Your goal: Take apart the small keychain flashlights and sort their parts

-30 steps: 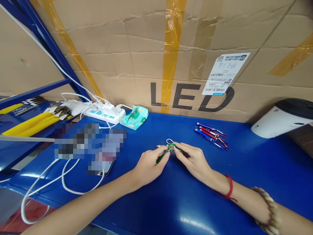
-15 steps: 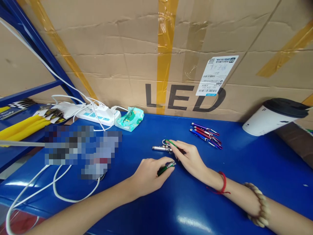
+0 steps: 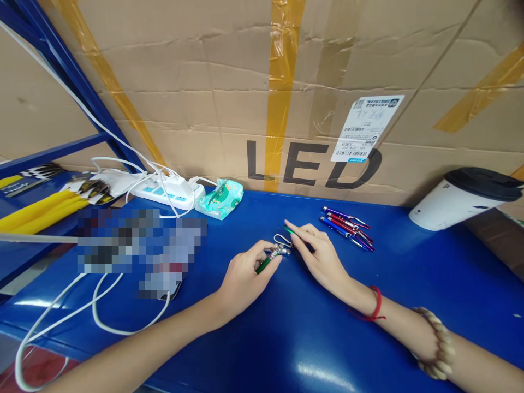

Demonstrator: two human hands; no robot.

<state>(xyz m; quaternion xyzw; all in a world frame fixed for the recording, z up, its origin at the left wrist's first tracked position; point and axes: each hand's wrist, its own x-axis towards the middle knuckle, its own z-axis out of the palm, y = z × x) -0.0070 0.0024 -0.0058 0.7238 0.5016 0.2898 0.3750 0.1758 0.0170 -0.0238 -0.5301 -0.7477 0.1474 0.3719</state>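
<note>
My left hand [image 3: 243, 273] is closed around a small green penlight [image 3: 264, 265], its silver end pointing up and right. My right hand [image 3: 321, 256] pinches a green carabiner clip [image 3: 289, 230] between thumb and fingers, just right of the penlight's end. Between the hands shows a silver carabiner clip [image 3: 281, 239]; the silver penlight beside it is hidden behind my left hand. Several purple, red and blue penlights with clips [image 3: 347, 226] lie together on the blue table [image 3: 327, 338], beyond my right hand.
A lidded paper cup [image 3: 446, 202] stands at the back right, before a large cardboard box [image 3: 196, 109]. Back left are a teal tissue pack [image 3: 223, 199], a white power strip [image 3: 164, 194] and loose white cables [image 3: 118, 332]. A blurred phone-like object [image 3: 176, 256] lies left.
My left hand has moved up and left with the green penlight, covering the silver penlight. The right hand's fingers have extended slightly, lifting the green clip.
</note>
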